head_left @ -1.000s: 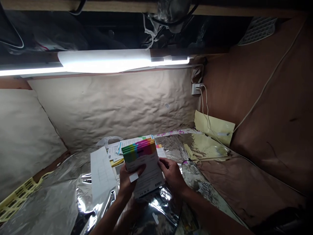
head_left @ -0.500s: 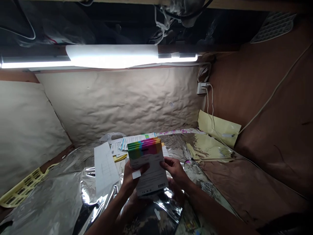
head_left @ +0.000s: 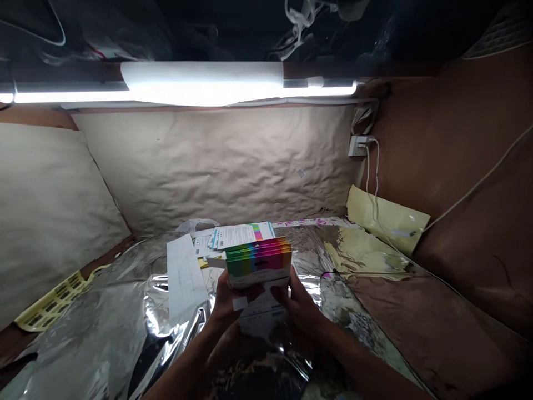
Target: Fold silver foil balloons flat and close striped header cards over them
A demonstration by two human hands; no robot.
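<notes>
In the middle of the head view I hold a small stack of flat retail boxes (head_left: 260, 265) with rainbow-coloured tops and a dark hanging slot. They tilt so their top edges show fanned slightly apart. My left hand (head_left: 227, 297) grips their left side, and a small white rectangle (head_left: 240, 303) shows at its thumb. On the right side my right hand (head_left: 297, 297) is closed around the boxes, thumb across the front. Below them lies shiny silver film (head_left: 287, 350), which mirrors the stack. The lower part of the boxes is dim and hard to make out.
Behind the stack lie several printed cards (head_left: 237, 235). A white sheet (head_left: 185, 278) lies to their left, and a yellow plastic basket (head_left: 50, 300) stands at the left edge. Cables run from a wall socket (head_left: 358, 145) past a yellow sheet (head_left: 387, 219). A lit tube lamp (head_left: 200, 83) hangs above.
The stack has tipped, so its front is foreshortened and more of the top edges show. Both hands stay on it. The whole view has shifted a little.
</notes>
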